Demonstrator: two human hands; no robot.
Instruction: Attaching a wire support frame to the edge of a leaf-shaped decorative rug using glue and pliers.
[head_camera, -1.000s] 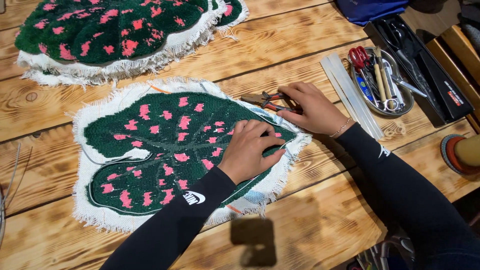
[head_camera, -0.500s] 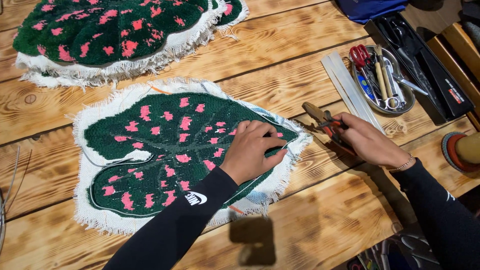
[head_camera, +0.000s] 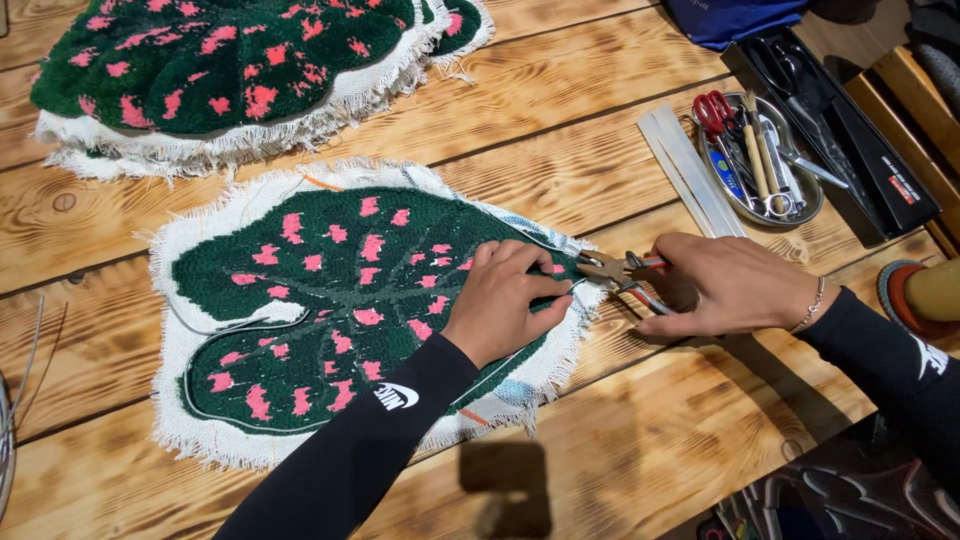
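Surface: plank table (head_camera: 560, 110), scorched grain, fills the frame
Light: warm, hard shadows at lower right

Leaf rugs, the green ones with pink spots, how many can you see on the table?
2. One leaf rug lies flat mid-table under the left hand; another sits at the top left, cut off by the frame, on a stack that may hide more.

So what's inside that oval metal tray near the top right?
The oval metal tray holds red-handled scissors, wooden-handled tools and a metal tool, overlapping; whatever lies beneath them is hidden.
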